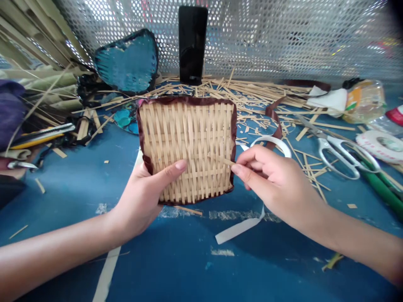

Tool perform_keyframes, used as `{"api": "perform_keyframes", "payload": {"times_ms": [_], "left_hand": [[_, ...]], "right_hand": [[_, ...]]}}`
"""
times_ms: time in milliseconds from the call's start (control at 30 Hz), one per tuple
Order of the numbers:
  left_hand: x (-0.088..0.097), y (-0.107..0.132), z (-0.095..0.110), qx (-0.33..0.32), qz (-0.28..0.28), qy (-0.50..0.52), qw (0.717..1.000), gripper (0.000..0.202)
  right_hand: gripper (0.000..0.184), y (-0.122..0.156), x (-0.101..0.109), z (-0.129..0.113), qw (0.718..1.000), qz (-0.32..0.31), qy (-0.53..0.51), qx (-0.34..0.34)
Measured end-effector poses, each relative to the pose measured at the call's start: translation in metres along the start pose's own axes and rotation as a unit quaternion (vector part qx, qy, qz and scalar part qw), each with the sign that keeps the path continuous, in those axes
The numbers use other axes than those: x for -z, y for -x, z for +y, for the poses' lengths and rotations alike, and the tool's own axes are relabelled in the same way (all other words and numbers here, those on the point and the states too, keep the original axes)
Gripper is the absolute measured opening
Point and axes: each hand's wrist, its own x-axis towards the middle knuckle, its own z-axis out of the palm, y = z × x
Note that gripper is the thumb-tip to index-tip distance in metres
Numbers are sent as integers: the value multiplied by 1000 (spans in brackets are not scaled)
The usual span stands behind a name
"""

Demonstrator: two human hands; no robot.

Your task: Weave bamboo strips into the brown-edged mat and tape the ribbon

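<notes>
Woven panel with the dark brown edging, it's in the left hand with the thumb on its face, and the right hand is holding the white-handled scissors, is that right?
Not quite: the head view shows the right hand pinching a thin pale strip, while the white-handled scissors lie off to its right. The left hand does hold the woven panel, thumb on its face.

Bright light through the perforated screen (258,37), soft shadows, wide-angle stretch at edges.

Left hand (142,191) in apparent clasp, right hand (272,176) in pinch
</notes>
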Motion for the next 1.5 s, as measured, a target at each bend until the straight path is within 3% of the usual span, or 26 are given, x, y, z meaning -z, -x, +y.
{"api": "perform_keyframes", "payload": {"times_ms": [167, 233, 400, 500, 633, 733, 867, 967, 1067, 1167, 1367, 1500], "left_hand": [[-1, 10, -8, -15, 24, -8, 1000, 48], [-1, 11, -9, -7, 32, -27, 999, 48], [0, 7, -4, 60, 16, -15, 998, 62], [3, 3, 2, 62, -15, -36, 997, 58], [7, 5, 4, 31, -39, -91, 995, 56], [6, 12, -1, 10, -10, -126, 992, 57], [6, 18, -7, -12, 19, -144, 989, 56], [5, 11, -5, 32, 1, -94, 995, 59], [6, 0, 2, 101, -66, -26, 992, 60], [9, -9, 8, 130, -119, -7, 984, 56], [14, -14, 12, 116, -79, -58, 988, 56], [17, -13, 12, 116, -97, -111, 982, 52]], "right_hand": [[13, 4, -5, -6, 980, 71, 154, 99], [12, 2, -5, -5, 980, 60, 154, 107], [21, -8, 6, 3, 994, -36, 62, 83], [23, -10, 17, 4, 993, -71, 45, 80], [26, -3, 21, -5, 994, -42, 77, 66], [23, 3, 14, -11, 992, -13, 105, 67], [24, 1, 6, -11, 995, -21, 78, 61], [27, -6, 7, -8, 998, -49, 32, 39], [33, -13, 15, -4, 997, -72, -29, -5], [42, -17, 24, -2, 992, -108, -52, -27], [45, -15, 30, 0, 994, -108, -17, -24], [46, -11, 27, -2, 992, -115, 23, -36]]}}
